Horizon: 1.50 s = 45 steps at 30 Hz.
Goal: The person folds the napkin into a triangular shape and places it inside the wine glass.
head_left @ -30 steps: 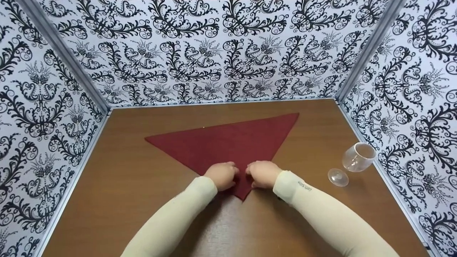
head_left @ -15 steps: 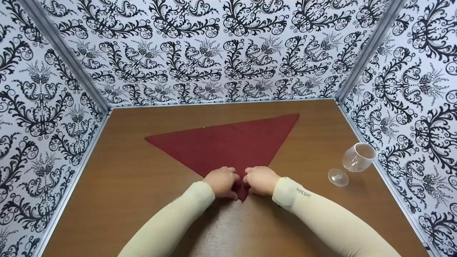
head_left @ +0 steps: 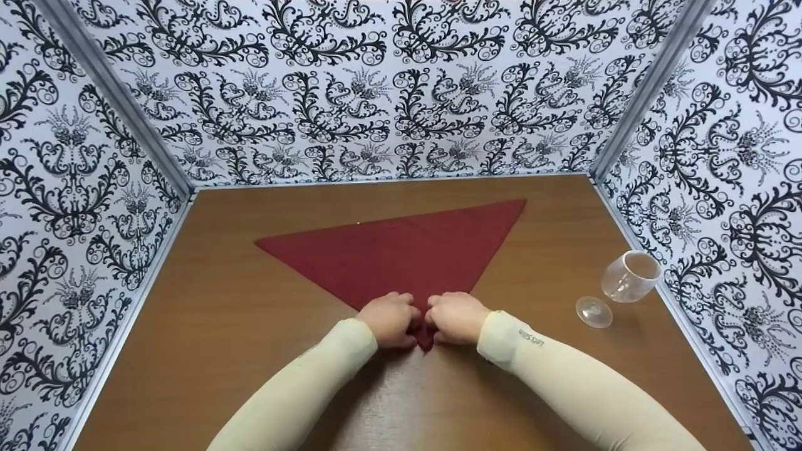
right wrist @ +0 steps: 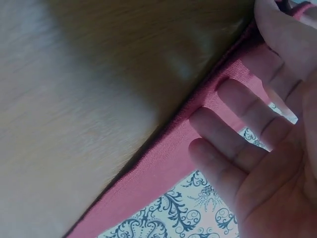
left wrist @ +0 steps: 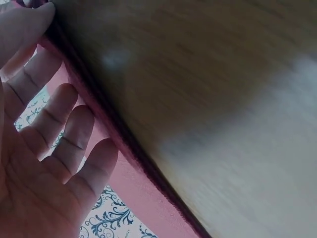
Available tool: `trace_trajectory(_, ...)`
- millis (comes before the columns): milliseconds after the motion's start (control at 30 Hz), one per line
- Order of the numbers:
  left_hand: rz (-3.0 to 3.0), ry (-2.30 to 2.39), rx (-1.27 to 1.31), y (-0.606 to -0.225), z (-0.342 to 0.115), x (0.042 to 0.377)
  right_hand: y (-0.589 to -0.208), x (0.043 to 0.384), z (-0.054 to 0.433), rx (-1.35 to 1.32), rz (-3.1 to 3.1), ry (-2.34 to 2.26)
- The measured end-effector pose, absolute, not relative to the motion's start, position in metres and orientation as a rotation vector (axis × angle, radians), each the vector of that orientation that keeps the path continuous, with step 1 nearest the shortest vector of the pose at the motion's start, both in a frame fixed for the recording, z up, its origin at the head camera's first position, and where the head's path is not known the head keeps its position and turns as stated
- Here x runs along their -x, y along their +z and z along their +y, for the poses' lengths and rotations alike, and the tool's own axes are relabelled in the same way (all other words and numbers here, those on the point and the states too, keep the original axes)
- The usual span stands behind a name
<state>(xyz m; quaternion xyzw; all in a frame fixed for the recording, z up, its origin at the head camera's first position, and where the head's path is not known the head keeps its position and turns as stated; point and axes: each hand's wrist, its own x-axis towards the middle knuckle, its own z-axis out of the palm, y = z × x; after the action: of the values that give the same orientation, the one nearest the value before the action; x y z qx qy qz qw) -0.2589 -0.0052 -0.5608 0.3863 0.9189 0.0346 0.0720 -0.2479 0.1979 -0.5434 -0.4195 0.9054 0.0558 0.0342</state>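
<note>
Red triangle-shaped cloth [head_left: 395,250] lies mostly flat on a brown wood-look table [head_left: 250,326], with its long side at the back and its pointy tip at the front. At the left side of the cloth's front tip, the bare left hand [head_left: 390,321] pinches the cloth with its thumb and first finger, and its other fingers reach out loosely along the cloth's edge. The bare right hand [head_left: 458,317] does the same at the right side of the tip, so the two hands are close together with the tip between them. The tip is bunched up a little, and a small bit of it pokes out at the front. Whether the other fingers touch the cloth, I cannot tell. Long cream sleeves [head_left: 564,382] come from in front of the cloth up to the wrists, and the right one has small dark letters [head_left: 531,338] on it. To the right of the cloth, well apart from it, a clear, round-footed wine glass [head_left: 626,285] stands upright. Behind the cloth and on both sides of it rise white walls with curly black flower patterns [head_left: 338,94], joined by straight grey posts [head_left: 113,88].
</note>
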Motion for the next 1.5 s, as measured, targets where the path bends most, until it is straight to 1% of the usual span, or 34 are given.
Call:
trace_trajectory(167, 2.758, 0.077, -1.149, -0.559, -0.004, 0.257, -0.550, 0.250, 0.200, 1.331, 2.810, 0.154)
trace_trajectory(467, 2.805, 0.075, -1.166, -0.559, -0.003, 0.256, -0.545, 0.255, 0.204, 1.262, 2.803, -0.084)
trace_trajectory(833, 2.860, 0.130, -1.150, -0.568, -0.003, 0.260, -0.544, 0.254, 0.202, 1.208, 2.800, -0.210)
trace_trajectory(1133, 2.864, 0.310, -0.980, -0.564, -0.003, 0.256, -0.551, 0.261, 0.206, 1.113, 2.808, -0.332)
trace_trajectory(1500, 2.888, 0.296, -0.892, -0.560, 0.001, 0.253, -0.553, 0.266, 0.198, 1.051, 2.832, -0.229)
